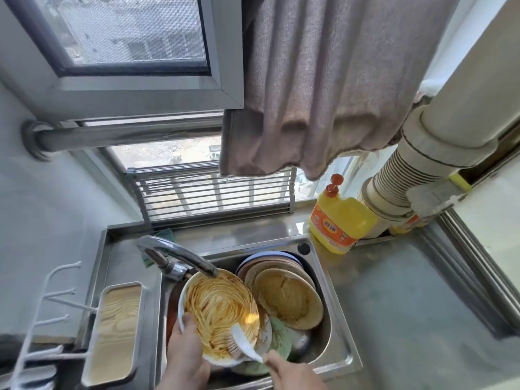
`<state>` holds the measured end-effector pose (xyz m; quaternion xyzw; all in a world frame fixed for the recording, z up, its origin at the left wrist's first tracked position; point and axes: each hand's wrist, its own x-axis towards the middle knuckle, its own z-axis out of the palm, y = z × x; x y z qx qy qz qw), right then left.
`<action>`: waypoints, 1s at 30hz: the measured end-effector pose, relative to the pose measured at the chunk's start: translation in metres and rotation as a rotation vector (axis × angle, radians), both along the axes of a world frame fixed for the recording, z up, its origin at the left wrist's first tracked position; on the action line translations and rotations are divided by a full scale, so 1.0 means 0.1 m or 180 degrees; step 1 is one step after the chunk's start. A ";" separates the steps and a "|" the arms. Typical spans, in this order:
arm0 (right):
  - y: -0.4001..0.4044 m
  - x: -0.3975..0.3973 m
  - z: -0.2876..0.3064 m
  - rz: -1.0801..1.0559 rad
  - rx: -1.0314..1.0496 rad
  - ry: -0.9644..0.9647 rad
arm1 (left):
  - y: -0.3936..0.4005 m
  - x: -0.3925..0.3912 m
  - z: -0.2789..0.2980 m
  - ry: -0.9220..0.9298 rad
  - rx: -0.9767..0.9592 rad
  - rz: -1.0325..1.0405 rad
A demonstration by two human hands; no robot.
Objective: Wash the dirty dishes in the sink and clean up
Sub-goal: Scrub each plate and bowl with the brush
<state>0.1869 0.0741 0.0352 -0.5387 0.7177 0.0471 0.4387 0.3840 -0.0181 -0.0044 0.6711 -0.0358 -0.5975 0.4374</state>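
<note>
A white bowl point(218, 308) smeared with orange sauce is tilted over the steel sink point(334, 327), under the tap spout point(180, 256). My left hand point(185, 353) grips its near rim, thumb inside. My right hand point(292, 374) holds the white handle of a dish brush point(242, 343), whose bristles press on the bowl's lower inside. Behind the bowl lean several dirty brown plates point(289, 298). A greenish dish point(281, 337) lies under them. No water is visibly running.
A yellow detergent bottle point(342, 220) stands on the steel counter point(408, 305) right of the sink. A folding rack point(213, 192) leans at the window. A wood-look tray point(115, 330) and white hooks point(50, 305) sit left. A curtain point(323, 80) hangs above.
</note>
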 end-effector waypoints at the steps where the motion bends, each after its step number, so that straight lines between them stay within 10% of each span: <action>1: -0.03 -0.02 0.00 -0.0042 0.0014 0.0003 | 0.01 -0.01 0.00 -0.0064 0.0001 -0.0035; 8: -0.84 -0.18 0.11 -0.0143 -0.0296 0.0041 | -0.02 -0.08 -0.18 -0.0481 0.0108 -0.0715; 17: -0.24 0.33 0.22 0.0214 -0.0078 -0.0713 | -0.20 0.01 0.12 0.1338 0.0500 -0.0009; 30: -0.40 0.33 0.15 -0.0089 -0.0070 -0.0941 | -0.20 -0.12 0.06 0.1143 0.0673 -0.0204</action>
